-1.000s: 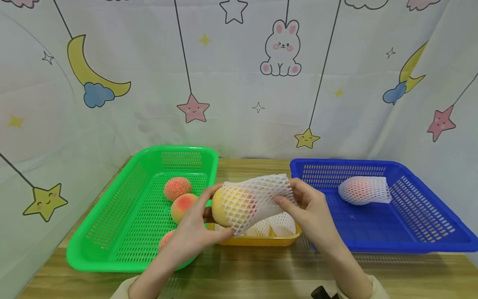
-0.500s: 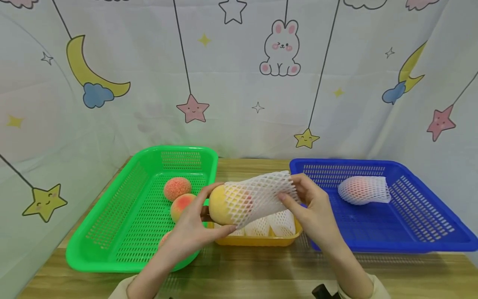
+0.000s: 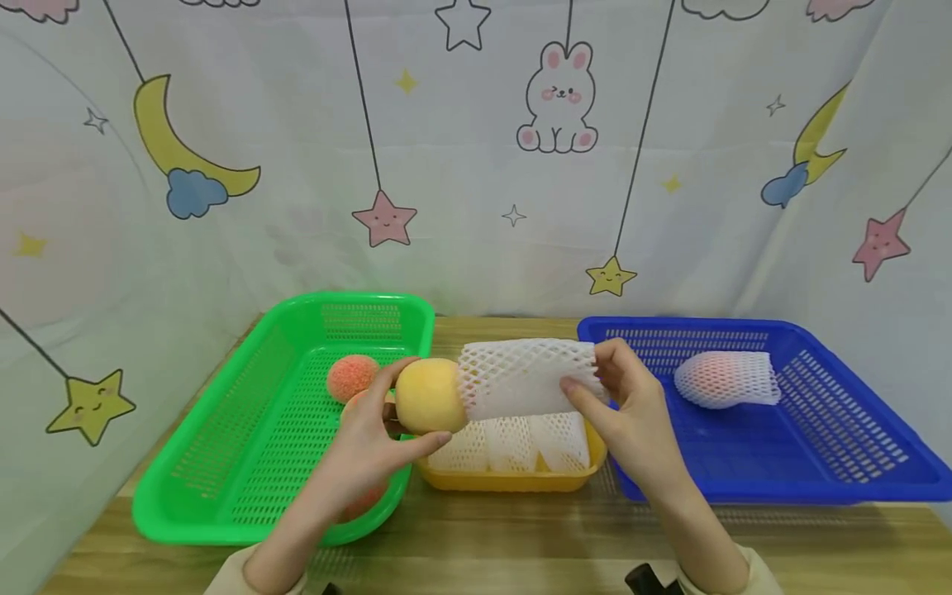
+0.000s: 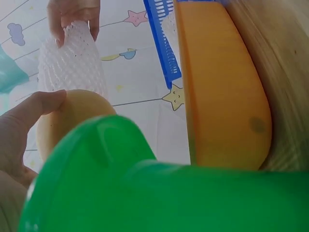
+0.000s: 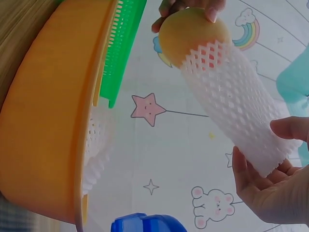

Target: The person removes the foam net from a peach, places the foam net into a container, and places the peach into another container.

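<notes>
My left hand (image 3: 368,438) grips a yellow peach (image 3: 427,398) between thumb and fingers, above the gap between the green and yellow baskets. A white foam net sleeve (image 3: 528,382) stretches rightward from it. My right hand (image 3: 635,413) pinches the sleeve's far end. In the right wrist view, the sleeve's near mouth (image 5: 207,55) still overlaps the peach's reddish end, while most of the yellow skin is bare. Several more foam net sleeves (image 3: 509,442) lie in the yellow basket (image 3: 513,481) below the hands.
On the left stands a green basket (image 3: 245,413) holding several peaches, including a coral one (image 3: 353,378); my left hand partly hides others. On the right, a blue basket (image 3: 751,463) holds one netted peach (image 3: 717,380). A patterned cloth (image 3: 476,165) hangs behind the wooden table (image 3: 521,537).
The peach has moved left with my left hand, and my right hand has shifted slightly right. The foam net sleeve now covers far less of the peach than a second ago.
</notes>
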{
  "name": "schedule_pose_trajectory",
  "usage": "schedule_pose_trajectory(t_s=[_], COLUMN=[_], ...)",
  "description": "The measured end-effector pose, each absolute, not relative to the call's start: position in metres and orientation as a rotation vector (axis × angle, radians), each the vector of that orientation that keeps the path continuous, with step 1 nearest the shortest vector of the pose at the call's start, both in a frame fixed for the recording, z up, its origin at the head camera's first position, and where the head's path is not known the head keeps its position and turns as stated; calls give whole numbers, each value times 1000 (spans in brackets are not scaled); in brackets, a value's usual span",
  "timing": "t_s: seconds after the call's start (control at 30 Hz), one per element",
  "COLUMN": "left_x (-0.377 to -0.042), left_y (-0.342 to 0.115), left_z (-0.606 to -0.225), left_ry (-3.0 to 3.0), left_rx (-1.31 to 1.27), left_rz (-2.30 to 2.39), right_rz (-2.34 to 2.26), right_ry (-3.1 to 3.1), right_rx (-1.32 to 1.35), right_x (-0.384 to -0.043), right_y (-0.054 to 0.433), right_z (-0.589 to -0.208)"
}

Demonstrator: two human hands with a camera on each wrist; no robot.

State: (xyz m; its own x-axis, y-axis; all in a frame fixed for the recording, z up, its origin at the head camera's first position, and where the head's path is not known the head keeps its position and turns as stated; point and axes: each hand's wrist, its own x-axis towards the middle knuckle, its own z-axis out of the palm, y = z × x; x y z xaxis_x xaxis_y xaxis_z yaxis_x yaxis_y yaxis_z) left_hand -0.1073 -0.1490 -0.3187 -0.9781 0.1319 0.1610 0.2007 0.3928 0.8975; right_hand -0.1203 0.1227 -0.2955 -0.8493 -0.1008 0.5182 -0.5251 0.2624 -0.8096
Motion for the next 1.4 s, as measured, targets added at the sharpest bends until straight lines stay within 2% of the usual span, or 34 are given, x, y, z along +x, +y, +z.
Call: schedule_pose_trajectory(t_s=[0.27, 0.57, 0.93, 1.2, 1.4], left_x=[-108, -104, -96, -88, -88], left_y=[-165, -190, -207, -226, -231], left_z=[-319, -329, -339, -344, -348], left_ry=[-2623, -2630, -2730, -2743, -2746], left_rx=[-169, -158, 137, 251, 263], left_rz=[-1576, -1356, -1190, -772, -653], right_rz=[1426, 1155, 622, 413, 291], right_ry=[-2241, -2118, -2142, -2160, -2196], right_rx=[558, 766, 867, 896, 917], right_x=[-125, -146, -152, -158, -160], right_y=[117, 98, 78, 65, 62], right_z=[-305, -339, -360, -368, -370])
